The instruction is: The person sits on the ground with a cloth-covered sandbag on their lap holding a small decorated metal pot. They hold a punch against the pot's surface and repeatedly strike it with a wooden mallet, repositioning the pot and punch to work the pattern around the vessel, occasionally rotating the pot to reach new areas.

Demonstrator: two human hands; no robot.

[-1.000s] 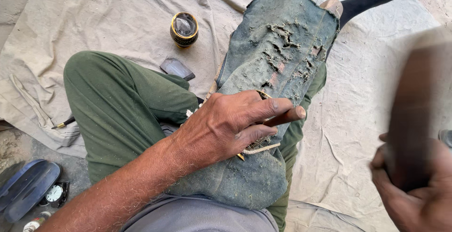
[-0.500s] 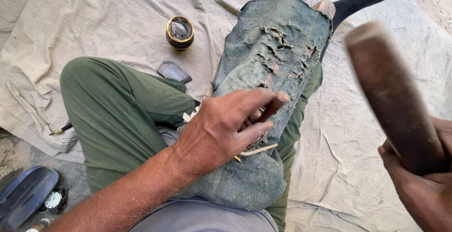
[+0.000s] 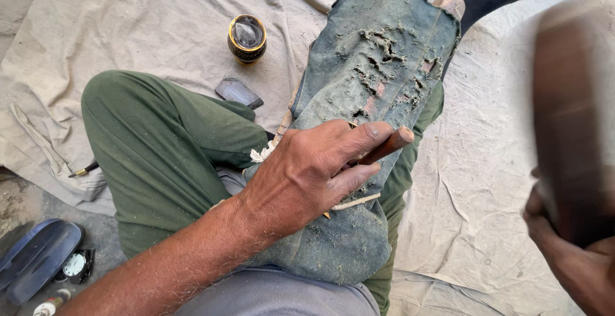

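Note:
My left hand (image 3: 314, 168) is closed around a brown wooden-handled tool (image 3: 387, 147), its butt sticking out past my fingers. The hand presses on a worn, torn blue-grey cloth pad (image 3: 378, 59) that lies along my thigh, bound with pale cord (image 3: 355, 202). My right hand (image 3: 570, 261) at the right edge grips a thick dark wooden mallet (image 3: 570, 111), blurred and raised upright above the hand. The tool's tip is hidden under my left hand.
I sit on a beige ground cloth (image 3: 128, 27) in green trousers (image 3: 160, 143). A small dark, gold-rimmed cup (image 3: 246, 37) and a grey flat stone (image 3: 238, 92) lie beside my knee. Blue sandals (image 3: 38, 255) and a small clock (image 3: 75, 265) sit at bottom left.
The mallet tilted in toward the tool half a second ago and now stands raised and upright at the right edge. My left hand stays clamped on the tool.

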